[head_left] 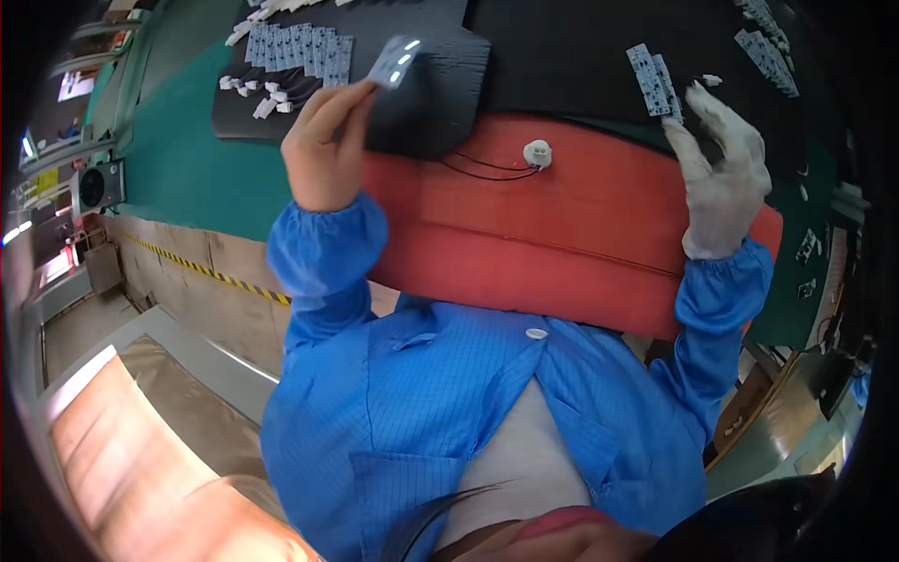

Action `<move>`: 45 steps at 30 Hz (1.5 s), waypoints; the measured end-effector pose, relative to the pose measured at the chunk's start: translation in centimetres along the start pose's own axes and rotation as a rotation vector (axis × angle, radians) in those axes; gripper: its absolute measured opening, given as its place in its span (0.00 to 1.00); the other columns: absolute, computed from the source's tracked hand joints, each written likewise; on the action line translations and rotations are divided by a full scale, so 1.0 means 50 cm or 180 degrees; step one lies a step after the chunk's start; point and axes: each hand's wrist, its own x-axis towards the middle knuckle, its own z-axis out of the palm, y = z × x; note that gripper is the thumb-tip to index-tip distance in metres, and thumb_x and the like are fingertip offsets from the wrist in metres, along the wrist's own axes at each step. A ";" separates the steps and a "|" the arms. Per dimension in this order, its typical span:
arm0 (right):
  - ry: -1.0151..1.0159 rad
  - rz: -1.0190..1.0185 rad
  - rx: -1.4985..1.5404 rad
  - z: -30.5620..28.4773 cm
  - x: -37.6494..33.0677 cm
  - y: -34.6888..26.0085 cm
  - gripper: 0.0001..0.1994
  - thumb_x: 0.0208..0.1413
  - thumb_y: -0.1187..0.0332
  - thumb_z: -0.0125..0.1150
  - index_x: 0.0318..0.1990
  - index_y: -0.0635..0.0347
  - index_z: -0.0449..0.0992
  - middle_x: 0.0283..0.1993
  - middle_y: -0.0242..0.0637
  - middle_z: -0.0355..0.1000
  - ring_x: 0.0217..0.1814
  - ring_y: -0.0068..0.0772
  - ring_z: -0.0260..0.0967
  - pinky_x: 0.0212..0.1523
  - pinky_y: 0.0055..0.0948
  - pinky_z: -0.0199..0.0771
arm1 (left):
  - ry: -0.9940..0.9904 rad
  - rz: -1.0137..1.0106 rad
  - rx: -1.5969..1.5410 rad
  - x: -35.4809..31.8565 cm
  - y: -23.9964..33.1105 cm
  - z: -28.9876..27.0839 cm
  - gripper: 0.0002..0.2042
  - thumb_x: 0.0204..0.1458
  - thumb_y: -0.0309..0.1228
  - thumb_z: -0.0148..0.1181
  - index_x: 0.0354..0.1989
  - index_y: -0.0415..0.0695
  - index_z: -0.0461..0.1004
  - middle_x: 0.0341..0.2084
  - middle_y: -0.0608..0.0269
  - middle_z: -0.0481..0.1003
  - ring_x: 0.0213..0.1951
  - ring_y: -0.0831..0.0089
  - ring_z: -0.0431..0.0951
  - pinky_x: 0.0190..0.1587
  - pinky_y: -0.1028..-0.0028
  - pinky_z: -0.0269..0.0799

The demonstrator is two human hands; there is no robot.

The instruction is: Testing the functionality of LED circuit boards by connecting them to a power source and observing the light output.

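One small pale circuit strip (394,62) is pinched in the fingertips of your bare left hand (323,150), held up over the black mat (440,103), its far end blurred by glare. Your gloved right hand (721,178) hovers with fingers spread loosely, holding nothing, just beside two strips (655,82) lying side by side. One white connector (537,153) with two thin black wires rests on the red pad (581,234); the rows of strips (300,47) beyond are too small to count.

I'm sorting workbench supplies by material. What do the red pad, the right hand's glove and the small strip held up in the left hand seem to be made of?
The red pad looks like soft foam or rubber with a matte finish: rounded edges and a crease line. The glove on the right hand looks like pale knitted fabric, slightly wrinkled. The small strip in the left hand seems a rigid circuit board with shiny spots; its exact material is unclear.
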 end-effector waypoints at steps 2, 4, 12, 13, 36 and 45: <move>0.0084 -0.1021 -0.1202 0.006 0.016 0.018 0.21 0.41 0.69 0.70 0.47 0.55 0.76 0.44 0.35 0.75 0.50 0.34 0.69 0.49 0.29 0.70 | -0.0365 0.0226 0.1730 0.007 -0.033 -0.038 0.06 0.45 0.20 0.61 0.33 0.39 0.78 0.27 0.58 0.77 0.31 0.67 0.78 0.34 0.74 0.71; -0.0236 -0.0947 -0.1341 0.010 0.024 0.034 0.19 0.44 0.68 0.68 0.47 0.54 0.76 0.43 0.36 0.75 0.49 0.35 0.70 0.48 0.30 0.72 | -0.0179 0.0482 0.2130 0.020 -0.049 -0.060 0.06 0.43 0.23 0.64 0.31 0.43 0.79 0.28 0.59 0.77 0.32 0.62 0.77 0.35 0.71 0.71; -0.0097 -0.0646 -0.0608 0.006 0.011 0.063 0.16 0.46 0.71 0.66 0.45 0.58 0.77 0.41 0.41 0.76 0.39 0.35 0.74 0.41 0.28 0.75 | -0.0036 0.0948 0.1384 0.037 0.039 0.036 0.06 0.41 0.24 0.65 0.30 0.45 0.79 0.28 0.61 0.76 0.31 0.61 0.76 0.33 0.68 0.70; -0.0162 -0.0771 -0.0855 0.004 0.012 0.063 0.16 0.45 0.71 0.67 0.45 0.59 0.77 0.40 0.40 0.76 0.39 0.35 0.74 0.41 0.28 0.75 | -0.0334 0.1159 0.1363 0.040 0.051 0.057 0.06 0.41 0.25 0.65 0.29 0.45 0.78 0.27 0.62 0.76 0.31 0.62 0.76 0.34 0.68 0.70; -0.1708 0.1315 0.2723 -0.040 -0.028 -0.050 0.11 0.50 0.79 0.57 0.42 0.67 0.75 0.35 0.38 0.74 0.36 0.25 0.72 0.35 0.26 0.78 | -0.1670 0.0781 -0.0403 0.011 0.090 0.172 0.16 0.39 0.16 0.63 0.39 0.44 0.79 0.32 0.59 0.73 0.34 0.70 0.75 0.36 0.78 0.70; -0.1877 0.1906 0.3438 -0.037 -0.023 -0.014 0.18 0.45 0.72 0.64 0.45 0.66 0.72 0.40 0.42 0.72 0.35 0.29 0.74 0.34 0.25 0.79 | -0.1845 0.0665 -0.0433 -0.006 0.072 0.168 0.07 0.44 0.20 0.62 0.34 0.41 0.78 0.28 0.61 0.73 0.27 0.69 0.76 0.30 0.76 0.73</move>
